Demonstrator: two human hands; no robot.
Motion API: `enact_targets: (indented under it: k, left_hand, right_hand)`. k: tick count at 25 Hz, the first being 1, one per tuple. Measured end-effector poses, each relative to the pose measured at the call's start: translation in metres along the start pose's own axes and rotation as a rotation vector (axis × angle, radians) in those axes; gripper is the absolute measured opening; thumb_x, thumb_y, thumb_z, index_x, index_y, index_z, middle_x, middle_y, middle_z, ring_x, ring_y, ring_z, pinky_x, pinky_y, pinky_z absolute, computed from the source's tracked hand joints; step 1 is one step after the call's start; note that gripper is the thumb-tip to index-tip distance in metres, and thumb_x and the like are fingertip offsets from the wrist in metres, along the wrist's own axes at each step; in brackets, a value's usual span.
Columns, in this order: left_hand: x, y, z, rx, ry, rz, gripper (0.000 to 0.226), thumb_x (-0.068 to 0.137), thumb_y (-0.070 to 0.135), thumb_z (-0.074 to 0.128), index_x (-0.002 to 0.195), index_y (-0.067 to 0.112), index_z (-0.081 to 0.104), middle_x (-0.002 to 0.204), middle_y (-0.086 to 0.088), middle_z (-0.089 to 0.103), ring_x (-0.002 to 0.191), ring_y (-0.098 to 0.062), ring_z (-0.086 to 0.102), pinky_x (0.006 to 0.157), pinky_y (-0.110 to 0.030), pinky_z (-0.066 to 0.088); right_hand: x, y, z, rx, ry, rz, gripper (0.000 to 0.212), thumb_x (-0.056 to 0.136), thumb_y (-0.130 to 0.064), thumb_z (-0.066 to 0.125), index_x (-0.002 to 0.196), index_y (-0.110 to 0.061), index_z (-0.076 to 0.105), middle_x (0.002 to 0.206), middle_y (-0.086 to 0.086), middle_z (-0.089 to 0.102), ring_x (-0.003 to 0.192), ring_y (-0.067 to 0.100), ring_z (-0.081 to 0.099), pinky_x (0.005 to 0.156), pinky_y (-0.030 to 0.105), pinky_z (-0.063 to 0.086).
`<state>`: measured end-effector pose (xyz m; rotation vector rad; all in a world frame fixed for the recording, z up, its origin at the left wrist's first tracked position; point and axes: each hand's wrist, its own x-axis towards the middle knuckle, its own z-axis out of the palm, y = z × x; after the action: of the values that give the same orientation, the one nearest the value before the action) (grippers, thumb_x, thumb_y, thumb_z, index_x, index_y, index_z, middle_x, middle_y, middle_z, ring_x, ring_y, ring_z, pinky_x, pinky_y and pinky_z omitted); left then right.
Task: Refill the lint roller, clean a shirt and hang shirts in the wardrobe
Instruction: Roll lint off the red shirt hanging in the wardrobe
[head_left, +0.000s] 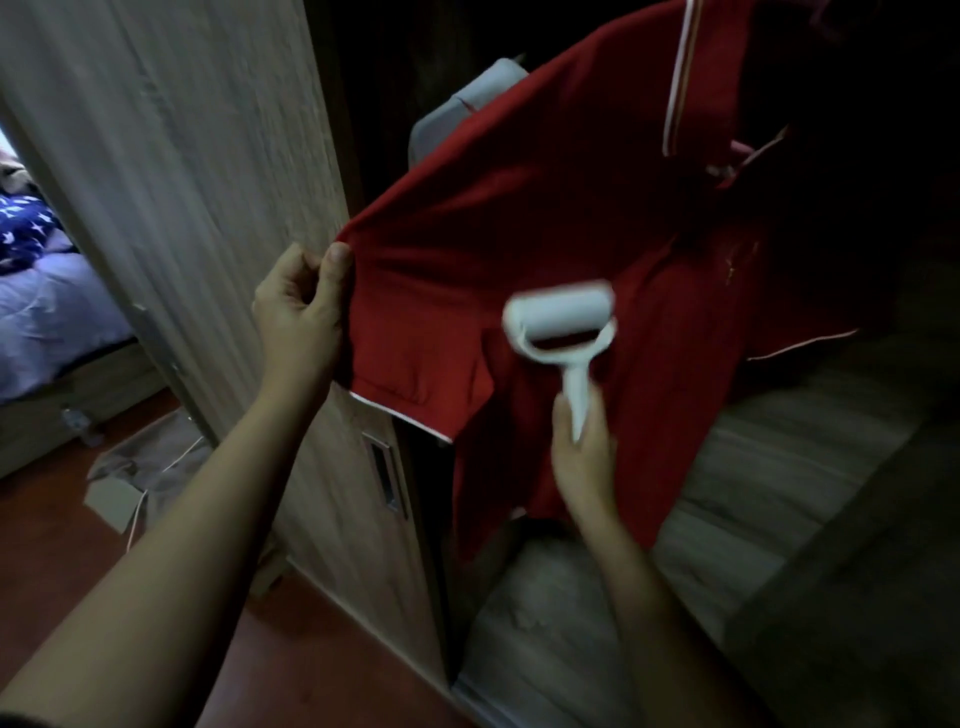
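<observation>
While the left hand (298, 306) pinches the sleeve edge, stretching the red shirt (545, 218) taut, the right hand (582, 457) grips the lint roller (561, 317) by its handle, roll against the chest and blurred. Beside the wardrobe door (182, 156), the shirt's top and whatever carries it vanish into darkness.

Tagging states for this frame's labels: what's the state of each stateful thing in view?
red polo shirt: hanging in the wardrobe, sleeve stretched out sideways.
lint roller: roll against the shirt front, motion-blurred.
left hand: pinches the sleeve's edge.
right hand: grips the roller's handle.
wardrobe door: open.
</observation>
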<state>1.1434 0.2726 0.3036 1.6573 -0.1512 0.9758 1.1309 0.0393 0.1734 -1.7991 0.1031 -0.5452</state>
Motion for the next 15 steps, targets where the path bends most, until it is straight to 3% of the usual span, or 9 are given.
enact_targets:
  k: [2,5,7,9,12,15]
  left_hand:
    - [0.0,0.0,0.0,-0.004,0.0,-0.003,0.037,0.087,0.046,0.054,0.059,0.028,0.039,0.052,0.011,0.038,0.052,-0.005,0.032,0.049,-0.023,0.028]
    - [0.002,-0.002,-0.002,0.015,-0.005,0.01,0.036,0.086,0.049,0.054,0.06,0.027,0.04,0.055,0.003,0.039,0.054,-0.01,0.035,0.051,-0.027,0.029]
    - [0.004,-0.002,-0.003,0.027,-0.001,0.024,0.037,0.086,0.05,0.054,0.06,0.027,0.04,0.056,0.003,0.04,0.055,-0.01,0.035,0.052,-0.028,0.03]
    - [0.003,-0.002,-0.002,0.018,-0.003,0.024,0.037,0.086,0.05,0.054,0.06,0.028,0.041,0.052,0.014,0.042,0.053,-0.004,0.036,0.052,-0.023,0.031]
    - [0.002,-0.003,-0.001,0.028,0.001,0.025,0.036,0.086,0.048,0.053,0.06,0.028,0.04,0.047,0.019,0.045,0.05,0.002,0.036,0.051,-0.016,0.031]
    - [0.002,-0.002,-0.001,0.017,0.001,0.036,0.036,0.086,0.048,0.054,0.06,0.028,0.04,0.047,0.019,0.045,0.049,0.003,0.035,0.05,-0.016,0.03]
  right_hand:
    - [-0.038,0.066,0.013,-0.147,-0.11,0.136,0.034,0.092,-0.028,0.052,0.123,-0.014,0.055,0.103,0.011,0.069,0.093,0.026,0.065,0.068,0.019,0.036]
    - [-0.059,0.101,0.009,-0.345,-0.185,0.152,0.024,0.088,-0.029,0.059,0.097,-0.007,0.065,0.085,0.02,0.071,0.081,0.038,0.068,0.058,0.025,0.035]
    - [-0.033,0.082,-0.004,-0.345,-0.053,0.09,0.025,0.087,-0.027,0.061,0.085,-0.003,0.065,0.078,0.024,0.07,0.074,0.04,0.067,0.057,0.032,0.04]
    - [0.01,0.045,-0.026,-0.249,0.128,0.01,0.026,0.089,-0.024,0.058,0.082,0.001,0.063,0.076,0.027,0.067,0.07,0.039,0.065,0.058,0.035,0.041]
    - [0.081,-0.004,-0.067,-0.118,0.391,-0.072,0.033,0.094,-0.024,0.05,0.09,0.005,0.064,0.084,0.027,0.066,0.074,0.029,0.061,0.06,0.026,0.033]
    - [0.112,-0.02,-0.09,0.043,0.534,0.033,0.039,0.096,-0.03,0.044,0.102,0.003,0.064,0.09,0.02,0.065,0.079,0.021,0.056,0.062,0.026,0.036]
